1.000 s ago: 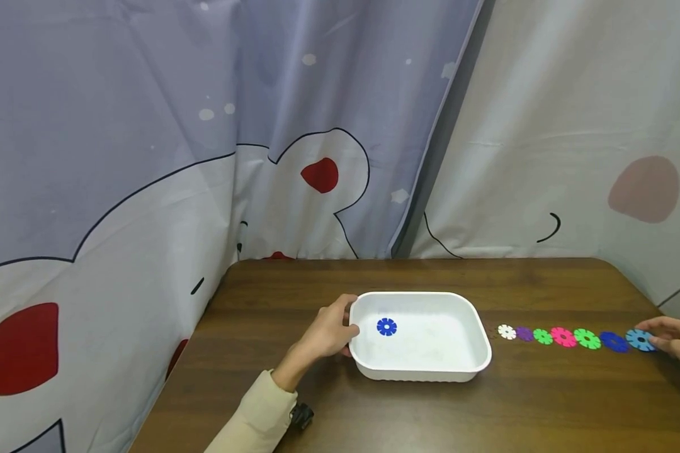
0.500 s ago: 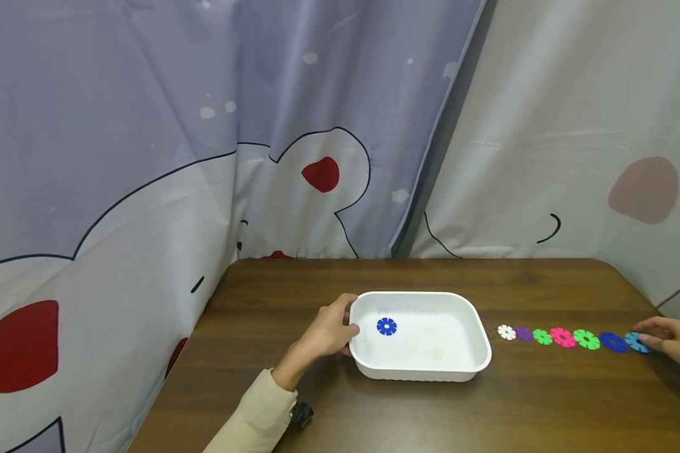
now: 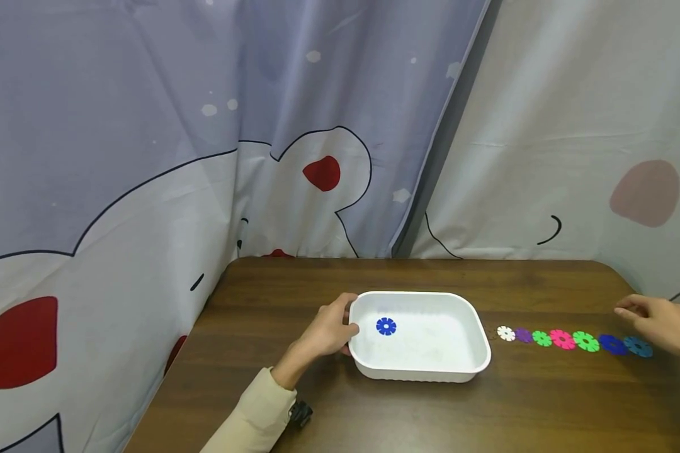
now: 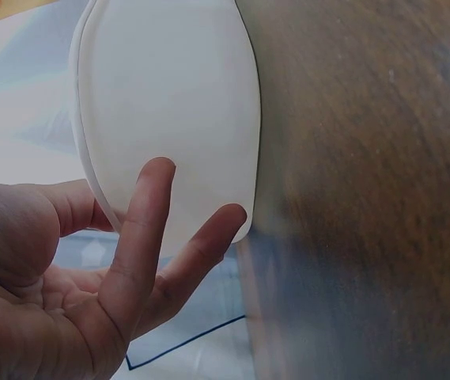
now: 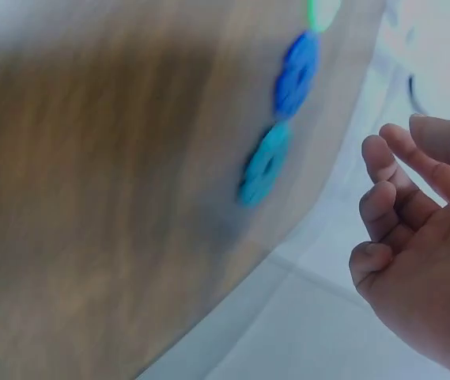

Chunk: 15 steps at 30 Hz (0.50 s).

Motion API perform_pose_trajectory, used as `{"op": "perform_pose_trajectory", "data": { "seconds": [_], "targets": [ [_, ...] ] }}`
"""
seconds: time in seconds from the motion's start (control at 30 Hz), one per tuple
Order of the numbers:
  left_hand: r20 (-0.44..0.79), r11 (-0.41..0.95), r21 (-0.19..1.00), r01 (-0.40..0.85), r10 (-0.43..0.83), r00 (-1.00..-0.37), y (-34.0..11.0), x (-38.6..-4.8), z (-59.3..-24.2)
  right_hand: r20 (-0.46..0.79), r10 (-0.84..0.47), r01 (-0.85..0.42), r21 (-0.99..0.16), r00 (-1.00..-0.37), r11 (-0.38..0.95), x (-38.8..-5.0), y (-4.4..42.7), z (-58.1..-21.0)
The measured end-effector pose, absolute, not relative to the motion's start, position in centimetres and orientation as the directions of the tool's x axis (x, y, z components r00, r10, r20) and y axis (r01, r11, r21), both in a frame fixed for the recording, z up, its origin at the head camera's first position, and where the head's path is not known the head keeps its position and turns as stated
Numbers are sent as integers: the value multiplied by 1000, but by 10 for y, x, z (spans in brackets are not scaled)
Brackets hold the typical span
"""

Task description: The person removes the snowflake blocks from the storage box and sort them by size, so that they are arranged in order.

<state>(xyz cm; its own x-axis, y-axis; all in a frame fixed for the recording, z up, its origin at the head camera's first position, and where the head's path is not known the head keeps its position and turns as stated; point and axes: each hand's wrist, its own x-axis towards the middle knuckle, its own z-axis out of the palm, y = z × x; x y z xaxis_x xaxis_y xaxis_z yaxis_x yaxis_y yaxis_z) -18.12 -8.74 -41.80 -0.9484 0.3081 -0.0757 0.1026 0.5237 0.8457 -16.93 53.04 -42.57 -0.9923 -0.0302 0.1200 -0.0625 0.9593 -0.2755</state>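
My left hand (image 3: 327,328) grips the left end of a white plastic tray (image 3: 419,375), thumb over the rim and fingers along the outer wall, as the left wrist view shows. Inside the tray lies one dark blue notched disc (image 3: 386,326). My right hand (image 3: 660,319) hovers above the table at the right, fingers loosely bent, holding nothing. Just below and left of it sits a light blue notched disc (image 3: 638,346), also seen in the right wrist view beside a dark blue disc (image 5: 296,75). These two make the right end of a row of discs.
The row continues leftward over the brown table (image 3: 430,415) with green (image 3: 586,341), pink (image 3: 563,339), smaller green (image 3: 541,338), purple (image 3: 524,335) and white (image 3: 506,333) discs, stopping just right of the tray. A patterned curtain (image 3: 306,94) hangs behind the table.
My right hand has let go of the light blue disc and lifted up and away from it. That disc had slid slightly left toward the dark blue one. My left hand and the tray stay put.
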Motion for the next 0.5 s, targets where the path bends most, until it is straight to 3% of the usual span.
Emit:
{"op": "perform_pose_trajectory", "data": {
  "seconds": [0.2,0.5],
  "targets": [
    [-73,521,847,105,309,-948,-88,-180,-419,91,-85,-110,-319,-992,941,-183,493,-414],
    [-71,537,837,108,302,-951,-87,-180,-419,166,-205,-255,-383,-964,888,-198,441,-406]
  ]
}}
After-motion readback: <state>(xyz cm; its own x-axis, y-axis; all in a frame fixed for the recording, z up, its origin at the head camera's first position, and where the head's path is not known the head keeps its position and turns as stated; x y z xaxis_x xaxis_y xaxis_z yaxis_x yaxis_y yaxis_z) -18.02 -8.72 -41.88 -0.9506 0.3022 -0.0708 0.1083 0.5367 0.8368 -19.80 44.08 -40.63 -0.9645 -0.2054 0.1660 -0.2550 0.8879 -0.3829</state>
